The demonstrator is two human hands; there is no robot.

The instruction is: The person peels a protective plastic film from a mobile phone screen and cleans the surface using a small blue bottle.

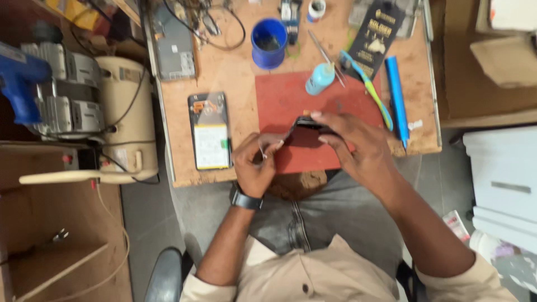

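Observation:
My right hand (351,146) grips a dark phone screen panel (306,124), tilted on edge above the red mat (291,95). My left hand (254,161) pinches a small white pick-like piece (263,152) right at the panel's lower left corner; a black watch sits on that wrist. An opened phone body (210,130) with its pale battery showing lies flat on the wooden bench, left of my left hand.
A blue cup (268,42), pale blue squeeze bottle (319,79), tweezers (327,56), toothbrush (367,86), blue tool (396,100) and dark packet (376,34) lie at the back. A cream machine (126,112) stands left, cardboard (492,61) right.

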